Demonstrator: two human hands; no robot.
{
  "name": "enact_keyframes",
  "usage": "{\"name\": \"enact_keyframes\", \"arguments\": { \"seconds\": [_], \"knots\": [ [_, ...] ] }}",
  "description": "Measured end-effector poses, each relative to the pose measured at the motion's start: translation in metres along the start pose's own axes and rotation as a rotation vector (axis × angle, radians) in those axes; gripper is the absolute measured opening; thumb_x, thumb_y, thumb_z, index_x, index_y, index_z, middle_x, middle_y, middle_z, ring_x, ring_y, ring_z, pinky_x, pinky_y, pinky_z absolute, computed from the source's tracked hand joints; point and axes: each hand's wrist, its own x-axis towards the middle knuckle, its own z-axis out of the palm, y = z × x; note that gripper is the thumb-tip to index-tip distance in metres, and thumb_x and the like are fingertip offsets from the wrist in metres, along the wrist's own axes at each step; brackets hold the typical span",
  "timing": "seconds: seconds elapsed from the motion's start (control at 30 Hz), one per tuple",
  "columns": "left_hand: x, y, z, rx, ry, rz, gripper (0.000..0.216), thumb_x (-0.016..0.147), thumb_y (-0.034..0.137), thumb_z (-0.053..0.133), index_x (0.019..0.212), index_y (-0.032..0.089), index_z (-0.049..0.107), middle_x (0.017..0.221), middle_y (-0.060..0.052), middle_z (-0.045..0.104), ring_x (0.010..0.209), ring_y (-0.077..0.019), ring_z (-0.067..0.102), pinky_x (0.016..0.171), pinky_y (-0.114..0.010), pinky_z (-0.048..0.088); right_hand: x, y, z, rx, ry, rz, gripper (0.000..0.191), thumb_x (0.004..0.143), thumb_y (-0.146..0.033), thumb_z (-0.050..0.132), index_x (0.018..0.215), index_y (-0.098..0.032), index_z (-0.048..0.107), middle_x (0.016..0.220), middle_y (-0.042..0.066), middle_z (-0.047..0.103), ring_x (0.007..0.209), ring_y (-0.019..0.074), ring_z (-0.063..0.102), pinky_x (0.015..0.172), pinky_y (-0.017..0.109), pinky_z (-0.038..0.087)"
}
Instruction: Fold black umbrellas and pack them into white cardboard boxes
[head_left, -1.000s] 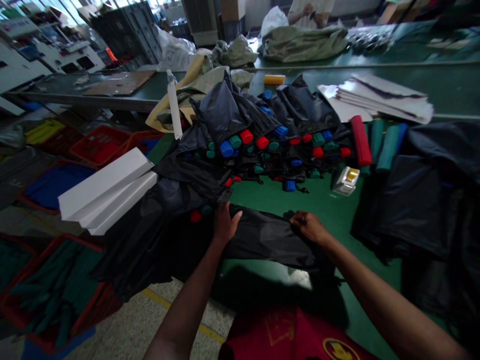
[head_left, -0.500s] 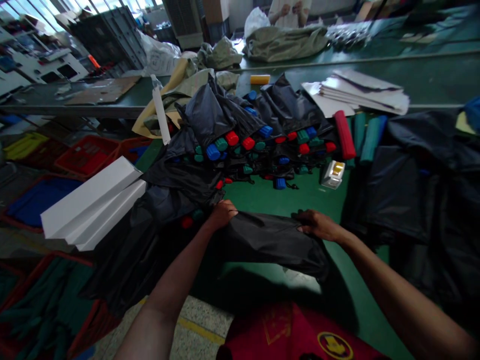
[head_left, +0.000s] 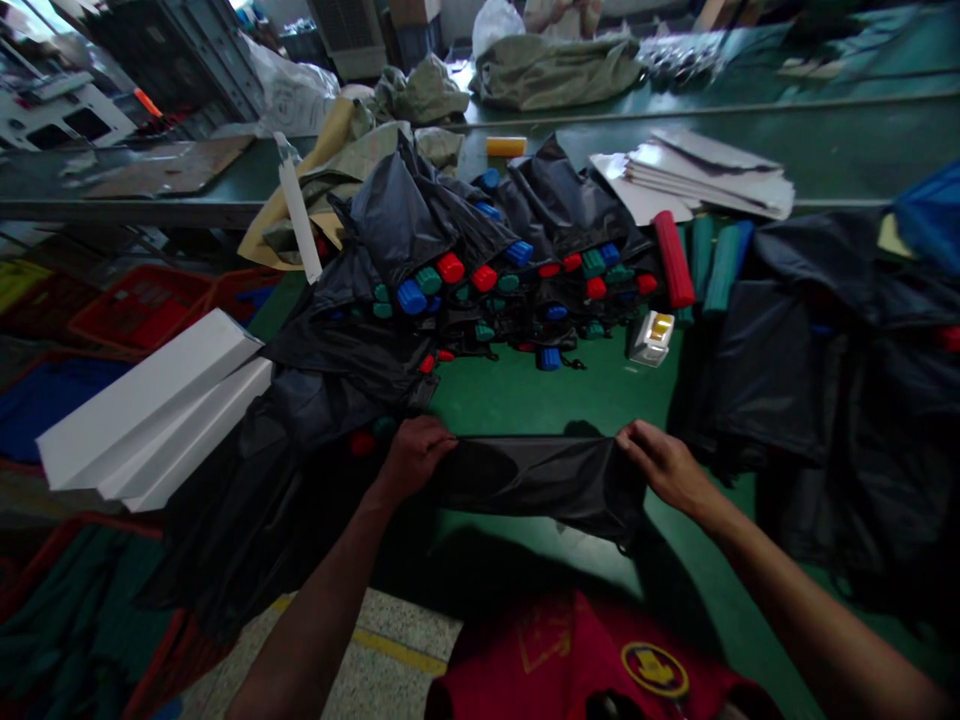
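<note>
A long black fabric bag [head_left: 536,475] is stretched sideways between my two hands, over the green table [head_left: 517,400]. My left hand [head_left: 416,452] pinches its left end, and my right hand [head_left: 660,462] pinches the upper corner at its right end. The bag's lower right corner hangs down loosely. Just beyond my hands lies a pile of black bags [head_left: 420,215] with red, blue and green ribbed ends sticking out. More dark bags [head_left: 247,500] drape over the table edge beside my left forearm.
A tape dispenser [head_left: 652,338] stands right of the pile, near a red roll [head_left: 673,260] and green rolls [head_left: 721,270]. Folded white card [head_left: 150,400] lies at left. Black bags [head_left: 772,380] are heaped at right. Red crates [head_left: 142,305] stand lower left. Across the far bench is a person [head_left: 562,15].
My right hand has shifted to the bag's right corner and pinches it there. The bag's top edge is now pulled straight. My view has turned slightly to the right.
</note>
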Motion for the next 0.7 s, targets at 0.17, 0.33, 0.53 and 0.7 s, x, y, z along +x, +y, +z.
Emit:
{"name": "enact_keyframes", "arguments": {
  "seconds": [0.17, 0.33, 0.53, 0.7],
  "knots": [
    [0.008, -0.008, 0.002, -0.136, -0.001, -0.173, 0.029, 0.087, 0.037, 0.057, 0.066, 0.018, 0.062, 0.065, 0.000, 0.058, 0.063, -0.0127, 0.054, 0.062, -0.025, 0.038, 0.003, 0.004, 0.002, 0.230, -0.024, 0.143, 0.038, 0.087, -0.058, 0.052, 0.076, -0.021, 0.056, 0.067, 0.000, 0.053, 0.063, 0.0154, 0.049, 0.058, 0.027, 0.041],
    [0.010, -0.018, 0.008, -0.275, 0.014, -0.318, 0.030, 0.082, 0.041, 0.057, 0.064, 0.018, 0.062, 0.062, 0.003, 0.055, 0.062, -0.0120, 0.049, 0.061, -0.024, 0.036, 0.003, 0.018, -0.003, 0.542, -0.068, 0.296, 0.042, 0.071, -0.047, 0.076, 0.102, -0.022, 0.063, 0.094, 0.003, 0.066, 0.084, 0.0187, 0.060, 0.073, 0.029, 0.048],
    [0.021, -0.045, 0.024, -0.560, 0.152, -0.605, 0.028, 0.067, 0.045, 0.073, 0.063, 0.018, 0.065, 0.059, 0.004, 0.056, 0.064, -0.0125, 0.050, 0.065, -0.024, 0.040, 0.002, 0.029, 0.015, 0.603, -0.208, 0.396, 0.036, 0.065, -0.048, 0.079, 0.079, -0.017, 0.069, 0.083, 0.003, 0.069, 0.079, 0.0201, 0.063, 0.076, 0.033, 0.050],
    [0.023, -0.061, 0.040, -0.682, 0.308, -0.734, 0.051, 0.061, 0.047, 0.079, 0.102, 0.020, 0.064, 0.095, -0.003, 0.069, 0.092, -0.0172, 0.062, 0.086, -0.031, 0.047, 0.006, 0.027, 0.022, 0.700, -0.161, 0.526, 0.044, 0.068, -0.053, 0.076, 0.094, -0.019, 0.069, 0.082, 0.003, 0.071, 0.073, 0.0199, 0.065, 0.068, 0.032, 0.052]
  ]
}}
